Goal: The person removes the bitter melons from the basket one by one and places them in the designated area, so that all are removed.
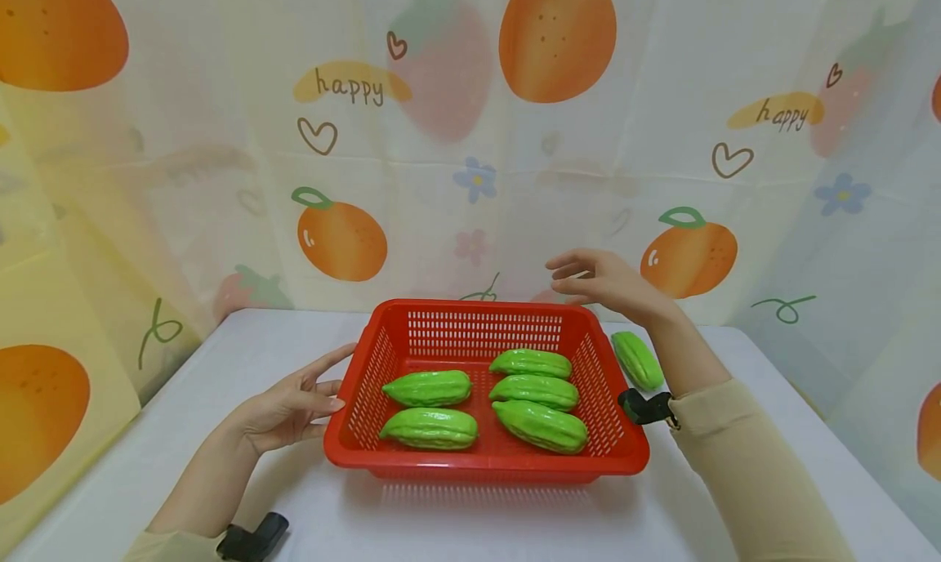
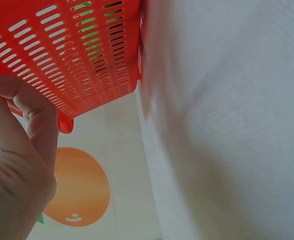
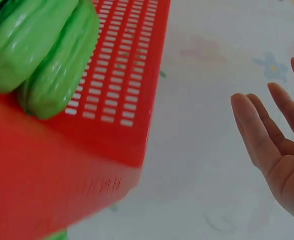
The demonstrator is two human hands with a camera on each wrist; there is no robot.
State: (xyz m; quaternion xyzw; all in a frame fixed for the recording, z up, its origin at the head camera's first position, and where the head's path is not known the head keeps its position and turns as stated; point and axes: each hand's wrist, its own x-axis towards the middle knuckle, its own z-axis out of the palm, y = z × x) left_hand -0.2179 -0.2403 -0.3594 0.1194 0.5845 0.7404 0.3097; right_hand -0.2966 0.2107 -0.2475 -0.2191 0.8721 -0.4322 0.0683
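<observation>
A red plastic basket with slotted walls stands on the white table. Inside lie several green bitter melons, two on the left side and three on the right. My left hand holds the basket's left rim, thumb at the edge and index finger stretched along it; the left wrist view shows its bent fingers at the rim. Above the far right corner of the basket, my right hand is raised with nothing in it, fingers apart and loosely bent. Another bitter melon lies outside, right of the basket, below the right forearm.
A pale curtain printed with oranges and hearts hangs behind the table and along its sides. The white tabletop extends around the basket. Black straps sit on both wrists, over beige sleeves.
</observation>
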